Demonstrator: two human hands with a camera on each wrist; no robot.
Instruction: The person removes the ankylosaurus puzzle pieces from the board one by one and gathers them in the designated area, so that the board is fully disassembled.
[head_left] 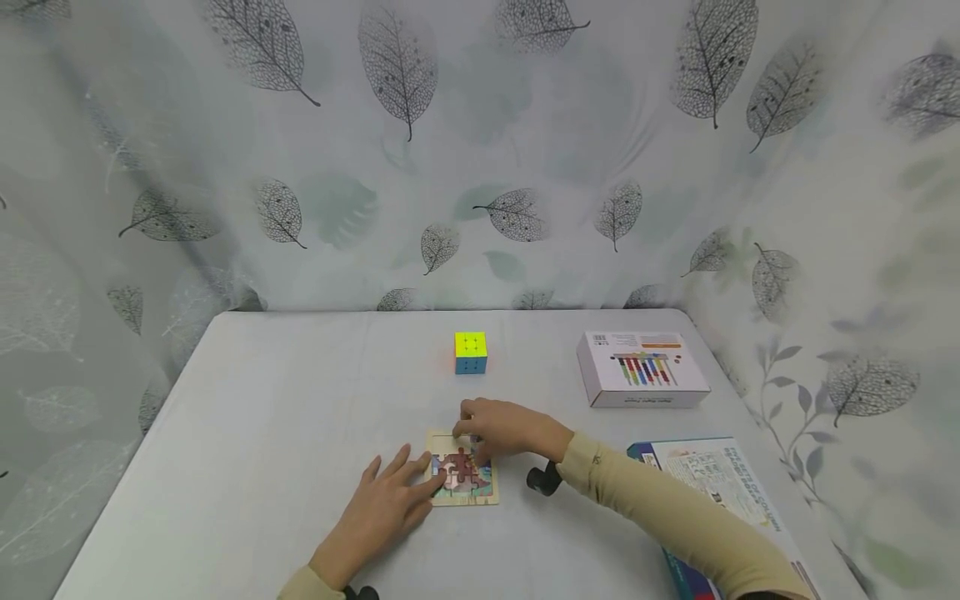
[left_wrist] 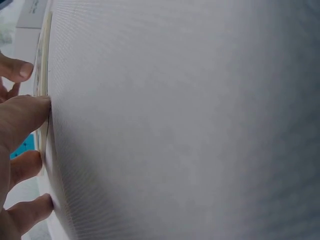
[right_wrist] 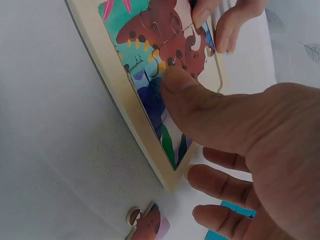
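A jigsaw puzzle in a pale wooden tray [head_left: 465, 502] lies flat on the table, showing a brown spotted animal. Bare wood shows near its far edge. My left hand [head_left: 386, 500] lies along the tray's left side, fingers spread, with some fingertips on it. Over the tray's far right part is my right hand [head_left: 502, 427]. In the right wrist view its thumb [right_wrist: 185, 95] touches the dark blue part of the picture, while the other fingers bend loosely beyond the edge. A loose brown puzzle piece [right_wrist: 146, 224] lies on the table beyond the tray, hidden in the head view.
A puzzle cube [head_left: 470, 353] with yellow top stands behind the tray. At the back right is a white box [head_left: 643, 371] with a colourful picture. A flat blue-and-white box [head_left: 720, 483] lies partly under the right sleeve. Leaf-patterned curtains [head_left: 517, 217] border the white table [head_left: 262, 417].
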